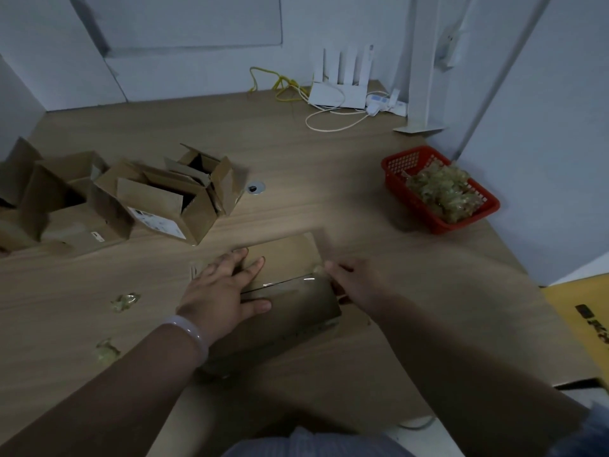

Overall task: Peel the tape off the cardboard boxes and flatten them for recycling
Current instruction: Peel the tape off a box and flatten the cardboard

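Note:
A closed cardboard box [296, 258] lies on the wooden table in front of me, with a shiny strip of clear tape [286, 282] along its top seam. My left hand [224, 288] presses flat on the box's left part, fingers spread. My right hand [356, 282] is at the box's right end and pinches a crumpled end of the tape between its fingertips. The hand is blurred. Several opened cardboard boxes [158, 196] stand with flaps up at the left of the table.
A red plastic basket [487, 206] at the right holds a heap of crumpled tape. Two tape wads [125, 300] lie on the table left of my arm. A white router [339, 90] with cables sits at the back. A yellow box [586, 324] is at the right edge.

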Demonstrator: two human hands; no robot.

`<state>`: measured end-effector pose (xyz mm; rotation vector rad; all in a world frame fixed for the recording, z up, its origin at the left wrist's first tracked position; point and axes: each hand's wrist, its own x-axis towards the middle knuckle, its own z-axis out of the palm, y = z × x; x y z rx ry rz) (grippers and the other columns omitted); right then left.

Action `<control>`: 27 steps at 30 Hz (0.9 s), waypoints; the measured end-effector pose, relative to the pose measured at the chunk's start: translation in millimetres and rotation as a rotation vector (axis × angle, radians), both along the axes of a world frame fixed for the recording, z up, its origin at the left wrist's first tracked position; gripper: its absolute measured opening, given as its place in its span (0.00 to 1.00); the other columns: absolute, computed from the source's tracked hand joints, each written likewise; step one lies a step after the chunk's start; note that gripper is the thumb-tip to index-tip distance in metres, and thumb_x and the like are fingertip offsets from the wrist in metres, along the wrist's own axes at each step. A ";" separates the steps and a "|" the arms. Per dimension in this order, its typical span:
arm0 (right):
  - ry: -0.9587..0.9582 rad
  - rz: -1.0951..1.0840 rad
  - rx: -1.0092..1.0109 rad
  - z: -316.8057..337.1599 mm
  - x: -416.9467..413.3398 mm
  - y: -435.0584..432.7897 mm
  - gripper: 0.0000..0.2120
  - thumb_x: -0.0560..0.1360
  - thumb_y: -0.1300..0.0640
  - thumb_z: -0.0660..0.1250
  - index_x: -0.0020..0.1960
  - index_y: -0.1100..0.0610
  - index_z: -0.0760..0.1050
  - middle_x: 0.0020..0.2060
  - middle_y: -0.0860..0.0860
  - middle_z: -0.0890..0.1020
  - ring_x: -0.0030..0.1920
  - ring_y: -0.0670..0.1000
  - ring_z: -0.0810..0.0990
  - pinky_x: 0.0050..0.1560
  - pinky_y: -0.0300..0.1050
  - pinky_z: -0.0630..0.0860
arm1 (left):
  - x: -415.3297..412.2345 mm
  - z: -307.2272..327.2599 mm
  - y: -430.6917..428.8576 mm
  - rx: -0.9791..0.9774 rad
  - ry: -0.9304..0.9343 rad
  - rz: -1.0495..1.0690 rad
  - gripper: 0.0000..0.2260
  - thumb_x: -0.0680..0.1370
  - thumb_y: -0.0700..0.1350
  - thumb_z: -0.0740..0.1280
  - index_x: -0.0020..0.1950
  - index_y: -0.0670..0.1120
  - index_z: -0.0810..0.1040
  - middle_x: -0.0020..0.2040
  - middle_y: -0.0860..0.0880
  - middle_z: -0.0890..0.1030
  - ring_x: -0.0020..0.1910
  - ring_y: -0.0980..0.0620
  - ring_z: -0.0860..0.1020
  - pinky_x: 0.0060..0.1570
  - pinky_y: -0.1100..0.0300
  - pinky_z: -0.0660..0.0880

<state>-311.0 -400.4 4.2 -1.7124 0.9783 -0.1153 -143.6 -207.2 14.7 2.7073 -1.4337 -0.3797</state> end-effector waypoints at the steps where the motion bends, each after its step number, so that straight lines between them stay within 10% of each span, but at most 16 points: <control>1: -0.023 -0.063 0.102 -0.8 -3.7 2.8 0.15 0.79 0.48 0.63 0.47 0.57 0.81 0.41 0.55 0.84 0.43 0.55 0.84 0.47 0.58 0.82 | -0.3 0.1 0.2 0.001 0.007 0.007 0.37 0.70 0.72 0.59 0.76 0.65 0.50 0.78 0.59 0.45 0.76 0.51 0.50 0.72 0.56 0.52; 5: -0.057 -0.097 0.217 -5.4 -26.8 14.7 0.10 0.78 0.51 0.65 0.42 0.54 0.82 0.40 0.51 0.85 0.44 0.50 0.84 0.41 0.49 0.81 | -2.9 2.3 -0.1 0.004 0.015 0.014 0.37 0.71 0.71 0.60 0.76 0.65 0.50 0.78 0.58 0.45 0.76 0.51 0.49 0.72 0.56 0.51; 17: 0.189 0.039 -0.265 3.1 -54.8 35.0 0.14 0.70 0.49 0.73 0.30 0.54 0.76 0.29 0.52 0.82 0.30 0.50 0.80 0.36 0.50 0.79 | -4.7 4.6 0.8 0.007 0.033 0.010 0.36 0.72 0.69 0.60 0.76 0.64 0.50 0.78 0.56 0.46 0.76 0.50 0.48 0.73 0.54 0.50; 27: 0.002 -0.082 0.105 6.0 -52.9 38.9 0.10 0.73 0.59 0.71 0.33 0.57 0.78 0.27 0.51 0.81 0.33 0.51 0.81 0.43 0.57 0.82 | -5.9 5.3 1.3 -0.001 0.012 -0.012 0.36 0.72 0.69 0.60 0.76 0.62 0.51 0.79 0.55 0.46 0.76 0.51 0.48 0.72 0.56 0.50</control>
